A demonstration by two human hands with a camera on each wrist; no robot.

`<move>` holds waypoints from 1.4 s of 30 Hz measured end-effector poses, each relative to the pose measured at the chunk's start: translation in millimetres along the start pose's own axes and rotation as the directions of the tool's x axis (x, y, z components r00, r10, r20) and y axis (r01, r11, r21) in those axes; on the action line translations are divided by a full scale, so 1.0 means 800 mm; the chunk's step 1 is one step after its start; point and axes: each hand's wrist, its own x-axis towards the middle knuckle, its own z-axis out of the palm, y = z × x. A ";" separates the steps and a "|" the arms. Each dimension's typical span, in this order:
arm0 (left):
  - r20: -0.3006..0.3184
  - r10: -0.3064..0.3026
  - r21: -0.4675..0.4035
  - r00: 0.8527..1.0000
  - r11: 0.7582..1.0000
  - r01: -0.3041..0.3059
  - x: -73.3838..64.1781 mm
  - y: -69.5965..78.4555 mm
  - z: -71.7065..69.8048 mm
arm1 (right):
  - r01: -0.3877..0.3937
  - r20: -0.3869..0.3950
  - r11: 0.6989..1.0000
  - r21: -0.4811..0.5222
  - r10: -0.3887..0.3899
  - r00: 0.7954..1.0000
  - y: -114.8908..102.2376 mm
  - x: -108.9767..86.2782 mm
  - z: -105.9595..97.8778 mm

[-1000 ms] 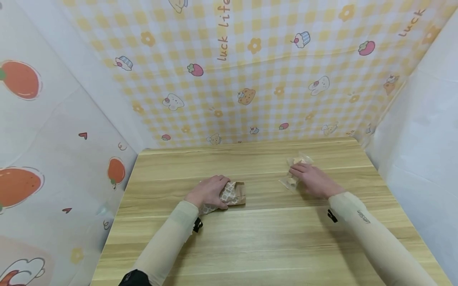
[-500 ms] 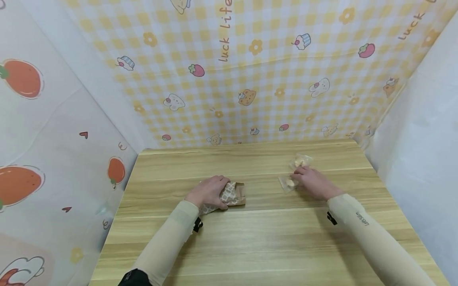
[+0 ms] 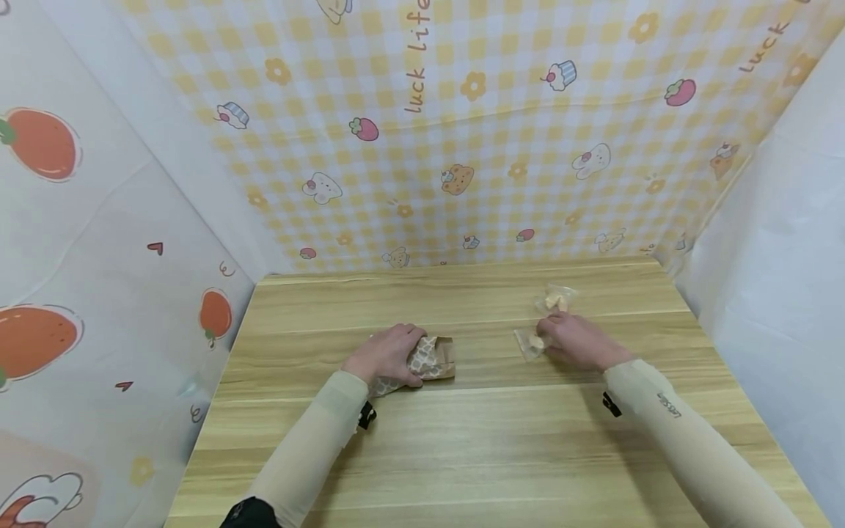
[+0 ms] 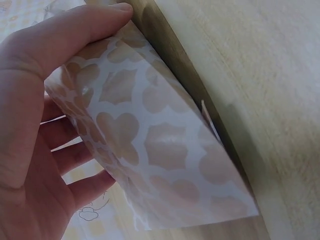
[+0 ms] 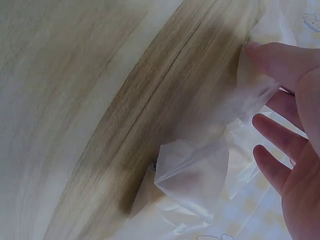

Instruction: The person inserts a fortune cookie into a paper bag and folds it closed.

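My left hand (image 3: 389,356) grips a brown paper bag (image 3: 424,358) with a white lattice print, which lies on its side on the table. The thumb (image 4: 95,27) presses one face of the bag while the other fingers curl round behind it. Its mouth points right in the head view. Farther right, my right hand (image 3: 581,341) pinches a small clear packet (image 3: 530,343) with a pale yellow piece inside, between thumb and forefinger. A second clear packet (image 3: 557,298) of pale pieces lies just beyond the fingertips. In the right wrist view this packet (image 5: 190,172) sits apart from the fingers.
The wood-grain table (image 3: 462,447) meets a yellow checked cloth wall (image 3: 422,213) at its back edge. A printed white sheet (image 3: 132,293) hangs along the left side and a plain white one (image 3: 772,293) along the right.
My right hand has drawn slightly back from the far packet, uncovering it, and now pinches the nearer one, which has tilted a little. The left hand and bag have stayed put.
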 end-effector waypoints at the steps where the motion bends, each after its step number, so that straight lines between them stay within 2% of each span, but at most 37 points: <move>1: 0.001 0.000 -0.002 1.000 1.000 0.000 0.000 0.000 -0.001 | -0.001 -0.003 1.000 0.004 0.001 1.000 -0.001 0.000 0.000; 7: 0.004 0.007 -0.009 1.000 1.000 -0.007 0.001 0.003 -0.002 | 0.040 -0.069 0.998 0.046 -0.037 0.997 -0.007 0.005 0.006; 12: 0.001 0.010 -0.002 1.000 1.000 -0.010 0.001 0.003 0.000 | 0.052 -0.092 0.995 0.082 -0.045 0.995 -0.018 0.010 0.012; 23: -0.001 0.018 0.017 1.000 1.000 -0.018 0.003 0.004 0.002 | 0.071 -0.116 0.984 0.161 -0.053 0.992 -0.076 0.039 0.006; 30: -0.002 0.015 0.039 1.000 0.999 -0.015 0.006 0.003 0.005 | 0.099 -0.138 0.985 0.140 -0.080 0.987 -0.098 0.059 0.015; 37: -0.009 0.020 0.031 1.000 0.999 -0.019 0.006 0.004 0.004 | 0.113 -0.122 0.987 0.116 -0.099 0.988 -0.112 0.074 0.018; 42: -0.006 0.007 0.027 1.000 1.000 -0.007 0.005 0.005 0.003 | 0.149 -0.140 0.983 0.106 -0.133 0.981 -0.122 0.086 0.026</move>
